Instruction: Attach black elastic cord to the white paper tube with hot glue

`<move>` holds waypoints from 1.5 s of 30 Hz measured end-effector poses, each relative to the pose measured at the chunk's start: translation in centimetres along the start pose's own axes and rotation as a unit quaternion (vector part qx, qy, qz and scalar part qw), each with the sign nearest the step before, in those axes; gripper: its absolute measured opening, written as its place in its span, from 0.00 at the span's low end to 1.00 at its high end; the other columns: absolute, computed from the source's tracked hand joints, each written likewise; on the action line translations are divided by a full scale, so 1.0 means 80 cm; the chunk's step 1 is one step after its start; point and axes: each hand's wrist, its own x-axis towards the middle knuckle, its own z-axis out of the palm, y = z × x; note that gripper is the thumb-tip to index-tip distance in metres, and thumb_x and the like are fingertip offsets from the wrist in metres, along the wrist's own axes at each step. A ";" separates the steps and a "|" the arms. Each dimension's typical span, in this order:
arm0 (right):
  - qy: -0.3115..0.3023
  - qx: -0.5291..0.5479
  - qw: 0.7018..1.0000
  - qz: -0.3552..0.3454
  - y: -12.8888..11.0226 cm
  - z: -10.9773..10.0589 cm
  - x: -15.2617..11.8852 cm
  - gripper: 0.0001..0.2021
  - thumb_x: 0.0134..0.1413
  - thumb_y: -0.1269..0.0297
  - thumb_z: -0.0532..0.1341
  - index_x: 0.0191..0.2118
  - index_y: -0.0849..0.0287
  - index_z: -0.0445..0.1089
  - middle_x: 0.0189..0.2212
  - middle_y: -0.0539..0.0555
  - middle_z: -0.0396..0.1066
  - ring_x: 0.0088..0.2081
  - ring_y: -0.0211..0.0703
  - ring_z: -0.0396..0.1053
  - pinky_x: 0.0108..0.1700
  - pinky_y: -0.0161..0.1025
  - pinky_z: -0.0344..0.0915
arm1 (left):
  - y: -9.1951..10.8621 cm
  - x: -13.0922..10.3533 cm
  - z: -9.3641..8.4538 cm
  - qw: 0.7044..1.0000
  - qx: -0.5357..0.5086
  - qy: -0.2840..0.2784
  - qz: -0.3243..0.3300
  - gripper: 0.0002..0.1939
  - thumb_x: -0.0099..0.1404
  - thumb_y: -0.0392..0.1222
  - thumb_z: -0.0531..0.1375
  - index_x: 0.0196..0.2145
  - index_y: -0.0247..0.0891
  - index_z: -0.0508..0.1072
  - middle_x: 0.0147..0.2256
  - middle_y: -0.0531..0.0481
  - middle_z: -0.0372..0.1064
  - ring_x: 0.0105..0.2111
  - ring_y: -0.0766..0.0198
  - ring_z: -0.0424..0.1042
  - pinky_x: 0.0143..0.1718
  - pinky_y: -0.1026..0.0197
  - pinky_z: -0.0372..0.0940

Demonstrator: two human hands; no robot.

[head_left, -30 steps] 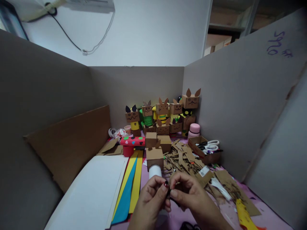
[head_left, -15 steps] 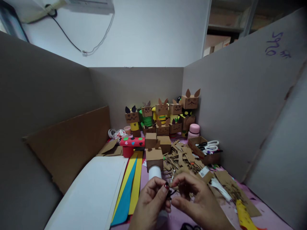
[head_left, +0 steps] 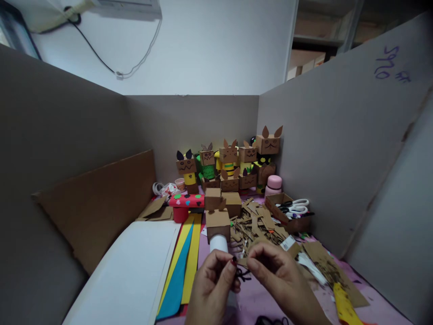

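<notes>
My left hand (head_left: 216,282) is closed in a pinch in front of the white paper tube, its fingertips on something small and dark. Just right of those fingertips a thin black curly strip (head_left: 243,274) shows; whether it is part of what I pinch I cannot tell. My right hand (head_left: 275,273) is close by on the right, thumb and forefinger pressed together. A small brown piece (head_left: 242,262) shows between the two hands, and which hand holds it is unclear. Beyond them, a cardboard box (head_left: 218,222) sits at the far end of the white tube (head_left: 218,243).
Cardboard scraps (head_left: 255,225) are heaped behind my right hand. White sheets (head_left: 135,271) and yellow and blue sheets (head_left: 176,280) lie at left. A box of scissors (head_left: 287,216), a pink bottle (head_left: 274,184) and several cardboard animal figures (head_left: 229,155) stand farther back.
My right hand has shifted slightly right, and its thumb and forefinger have come together from a spread. More of the black strip now shows between the hands. My left hand stays nearly in place.
</notes>
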 end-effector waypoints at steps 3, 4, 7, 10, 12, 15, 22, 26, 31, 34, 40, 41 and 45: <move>-0.018 -0.051 0.999 -0.010 -0.004 0.003 -0.001 0.15 0.48 0.50 0.62 0.29 0.58 0.68 0.28 0.50 0.64 0.28 0.40 0.60 0.30 0.36 0.55 | 0.001 -0.004 0.002 0.998 0.049 0.023 0.033 0.14 0.54 0.52 0.64 0.26 0.38 0.71 0.21 0.55 0.64 0.23 0.68 0.62 0.26 0.67 0.57; -0.021 -0.058 0.998 -0.007 -0.005 0.004 -0.001 0.14 0.47 0.51 0.63 0.29 0.59 0.68 0.28 0.51 0.65 0.29 0.40 0.61 0.30 0.37 0.56 | 0.001 -0.005 0.002 0.997 0.061 0.026 0.040 0.13 0.55 0.52 0.64 0.26 0.39 0.72 0.21 0.55 0.63 0.24 0.67 0.61 0.26 0.67 0.56; -0.024 -0.047 0.999 -0.001 -0.009 0.008 -0.001 0.13 0.50 0.54 0.62 0.26 0.59 0.68 0.26 0.51 0.65 0.31 0.41 0.63 0.33 0.37 0.57 | 0.001 -0.007 0.004 0.995 0.079 0.022 0.052 0.13 0.55 0.51 0.63 0.26 0.39 0.72 0.21 0.55 0.63 0.24 0.67 0.61 0.26 0.67 0.56; -0.061 0.084 0.994 0.045 -0.003 0.009 0.001 0.15 0.49 0.52 0.62 0.26 0.59 0.65 0.23 0.48 0.64 0.26 0.36 0.60 0.28 0.33 0.55 | 0.001 -0.007 0.004 0.995 0.084 0.008 0.055 0.12 0.56 0.51 0.63 0.26 0.39 0.72 0.21 0.55 0.63 0.23 0.67 0.61 0.26 0.67 0.56; -0.103 0.194 0.971 0.095 0.006 0.011 0.003 0.17 0.46 0.49 0.64 0.27 0.59 0.63 0.19 0.45 0.61 0.20 0.31 0.54 0.22 0.30 0.49 | 0.002 -0.007 0.003 0.996 0.073 -0.008 0.041 0.13 0.56 0.51 0.63 0.26 0.38 0.72 0.20 0.55 0.63 0.22 0.67 0.61 0.25 0.67 0.56; -0.150 0.296 0.934 0.134 0.015 0.013 0.006 0.19 0.45 0.49 0.65 0.28 0.60 0.62 0.18 0.45 0.63 0.15 0.26 0.50 0.18 0.29 0.43 | 0.004 -0.006 0.002 0.999 0.043 -0.028 0.017 0.13 0.56 0.50 0.64 0.26 0.38 0.71 0.20 0.55 0.63 0.21 0.68 0.61 0.24 0.67 0.56; -0.167 0.390 0.885 0.193 0.009 0.012 0.007 0.15 0.43 0.56 0.67 0.27 0.62 0.64 0.18 0.48 0.66 0.14 0.25 0.51 0.16 0.27 0.42 | 0.006 -0.006 0.000 0.998 0.042 -0.045 0.013 0.13 0.56 0.50 0.63 0.26 0.37 0.71 0.21 0.55 0.64 0.22 0.69 0.61 0.25 0.67 0.56; -0.164 0.401 0.878 0.206 0.015 0.008 0.008 0.13 0.42 0.59 0.66 0.27 0.61 0.65 0.18 0.45 0.62 0.15 0.25 0.52 0.16 0.27 0.43 | 0.006 -0.005 -0.003 0.997 0.066 -0.030 0.027 0.12 0.57 0.50 0.62 0.26 0.38 0.72 0.22 0.56 0.62 0.23 0.68 0.60 0.26 0.67 0.56; -0.155 0.395 0.881 0.209 0.018 0.008 0.009 0.09 0.43 0.62 0.64 0.28 0.61 0.65 0.18 0.45 0.62 0.14 0.26 0.52 0.15 0.27 0.43 | 0.005 -0.003 -0.007 0.997 0.063 -0.041 0.019 0.12 0.57 0.50 0.62 0.27 0.38 0.71 0.22 0.55 0.62 0.23 0.68 0.61 0.27 0.66 0.57; -0.140 0.384 0.892 0.192 0.014 0.010 0.011 0.11 0.42 0.60 0.65 0.27 0.61 0.64 0.17 0.43 0.59 0.14 0.25 0.50 0.15 0.28 0.43 | 0.005 -0.003 -0.007 0.996 0.074 -0.035 0.029 0.12 0.57 0.50 0.62 0.27 0.38 0.71 0.22 0.55 0.63 0.23 0.67 0.61 0.27 0.66 0.57; -0.096 0.291 0.946 0.107 0.012 0.007 0.011 0.20 0.48 0.45 0.61 0.30 0.61 0.65 0.16 0.41 0.55 0.16 0.26 0.49 0.18 0.28 0.44 | 0.007 -0.005 -0.004 0.995 0.095 -0.010 0.038 0.13 0.58 0.51 0.61 0.27 0.38 0.71 0.21 0.56 0.63 0.23 0.67 0.61 0.27 0.67 0.56; -0.094 0.264 0.955 0.095 0.011 0.007 0.010 0.21 0.46 0.45 0.63 0.31 0.62 0.66 0.16 0.41 0.56 0.17 0.27 0.49 0.19 0.27 0.45 | 0.007 -0.005 -0.004 0.994 0.097 -0.008 0.041 0.13 0.58 0.51 0.61 0.27 0.38 0.71 0.21 0.56 0.62 0.23 0.67 0.61 0.27 0.67 0.56; -0.080 0.267 0.954 0.111 0.008 0.007 0.010 0.17 0.38 0.56 0.71 0.26 0.62 0.66 0.18 0.43 0.58 0.18 0.26 0.49 0.19 0.27 0.44 | 0.005 -0.004 -0.006 0.993 0.106 -0.012 0.053 0.12 0.58 0.50 0.61 0.26 0.38 0.71 0.21 0.56 0.62 0.24 0.67 0.61 0.27 0.66 0.56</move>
